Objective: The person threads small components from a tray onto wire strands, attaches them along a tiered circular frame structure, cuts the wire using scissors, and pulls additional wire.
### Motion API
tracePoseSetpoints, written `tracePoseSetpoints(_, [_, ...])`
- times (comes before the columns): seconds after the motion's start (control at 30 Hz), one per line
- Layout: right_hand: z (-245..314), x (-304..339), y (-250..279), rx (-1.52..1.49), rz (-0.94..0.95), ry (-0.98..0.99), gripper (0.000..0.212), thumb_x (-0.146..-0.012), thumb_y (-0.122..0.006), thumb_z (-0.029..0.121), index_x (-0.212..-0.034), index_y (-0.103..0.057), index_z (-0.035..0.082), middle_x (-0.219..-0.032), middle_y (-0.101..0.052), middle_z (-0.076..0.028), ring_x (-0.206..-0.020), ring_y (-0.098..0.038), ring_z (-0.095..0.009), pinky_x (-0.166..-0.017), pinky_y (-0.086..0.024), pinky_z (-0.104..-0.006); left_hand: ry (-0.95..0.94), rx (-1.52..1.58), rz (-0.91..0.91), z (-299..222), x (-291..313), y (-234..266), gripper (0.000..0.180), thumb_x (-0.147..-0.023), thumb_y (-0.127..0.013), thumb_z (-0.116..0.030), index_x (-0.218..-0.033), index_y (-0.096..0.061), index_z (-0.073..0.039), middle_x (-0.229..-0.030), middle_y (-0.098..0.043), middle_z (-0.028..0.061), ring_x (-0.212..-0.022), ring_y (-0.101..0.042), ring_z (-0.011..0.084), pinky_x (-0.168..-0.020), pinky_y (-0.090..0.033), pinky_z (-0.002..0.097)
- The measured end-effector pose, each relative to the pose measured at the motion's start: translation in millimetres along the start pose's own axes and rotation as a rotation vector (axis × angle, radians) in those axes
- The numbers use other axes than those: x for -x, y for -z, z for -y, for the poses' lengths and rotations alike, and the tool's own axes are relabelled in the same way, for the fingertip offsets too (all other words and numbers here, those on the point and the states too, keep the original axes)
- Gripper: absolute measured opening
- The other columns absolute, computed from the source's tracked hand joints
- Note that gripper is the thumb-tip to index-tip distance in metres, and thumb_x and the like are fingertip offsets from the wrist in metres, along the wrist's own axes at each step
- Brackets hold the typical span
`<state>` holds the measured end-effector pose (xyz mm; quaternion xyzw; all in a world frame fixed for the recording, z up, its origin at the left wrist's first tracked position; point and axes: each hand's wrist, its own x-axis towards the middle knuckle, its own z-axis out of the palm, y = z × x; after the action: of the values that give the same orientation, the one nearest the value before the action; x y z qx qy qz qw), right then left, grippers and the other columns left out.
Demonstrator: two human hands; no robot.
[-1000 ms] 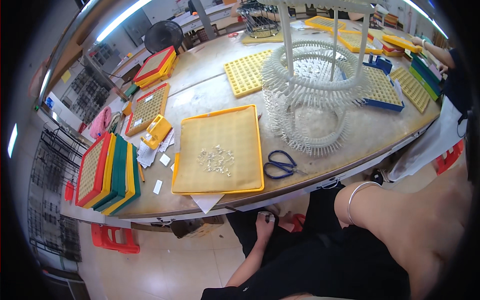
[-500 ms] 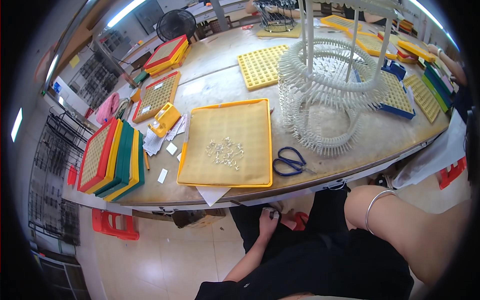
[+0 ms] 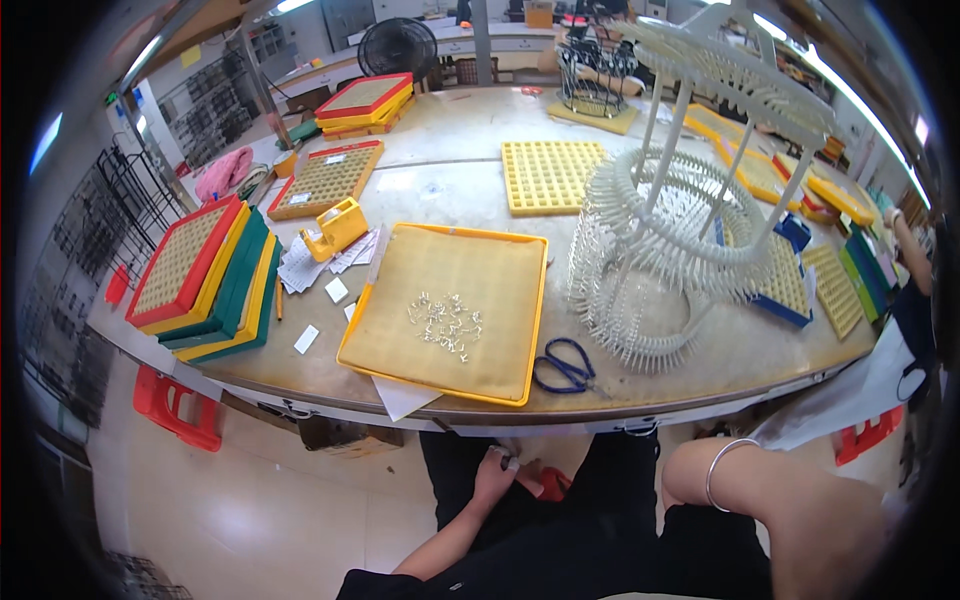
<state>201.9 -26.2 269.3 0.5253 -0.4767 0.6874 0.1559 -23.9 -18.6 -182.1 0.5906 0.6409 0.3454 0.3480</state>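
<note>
The left hand [image 3: 495, 470] rests low in the lap below the table edge [image 3: 330, 385], fingers curled around something small (too small to tell what). The right hand is out of sight; only its forearm with a bangle [image 3: 722, 470] shows. On the table above, small white parts [image 3: 446, 322] lie in a yellow tray [image 3: 400, 262], blue scissors [image 3: 563, 365] just beside it.

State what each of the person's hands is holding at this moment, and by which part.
It cannot be told for sure. The left hand sits low below the table edge with curled fingers, beside a small red object; any hold is unclear. The right hand is out of view.
</note>
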Motion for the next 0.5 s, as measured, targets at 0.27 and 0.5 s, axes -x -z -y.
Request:
tracePoseSetpoints(0.27, [0.4, 11.9, 67.3, 0.257, -0.503, 0.287, 0.047, -0.094, -0.036, 0.024, -0.050, -0.044, 0.008, -0.046, -0.045, -0.004, -0.038, -0.042, -0.016, -0.060, -0.050, -0.0402, -0.071, -0.038, 0.009, 6.0, 1.6, -7.3, 0.020, -0.073, -0.060, -0.016, -0.086, -0.058, -0.001, -0.088, -0.058, 0.0196, -0.084, -0.057, 0.0383, -0.074, -0.047, 0.0416])
tracePoseSetpoints(0.5, [-13.0, -5.0, 98.9, 0.467, -0.279, 0.461, 0.054, -0.096, -0.030, 0.036, -0.059, -0.054, 0.005, -0.059, -0.054, -0.004, -0.046, -0.047, -0.013, -0.058, -0.045, -0.0281, 0.013, -0.116, 0.139, 19.9, -4.7, -13.1, 0.020, -0.074, -0.058, -0.017, -0.085, -0.058, 0.000, -0.089, -0.058, 0.0209, -0.084, -0.057, 0.0387, -0.075, -0.047, 0.0419])
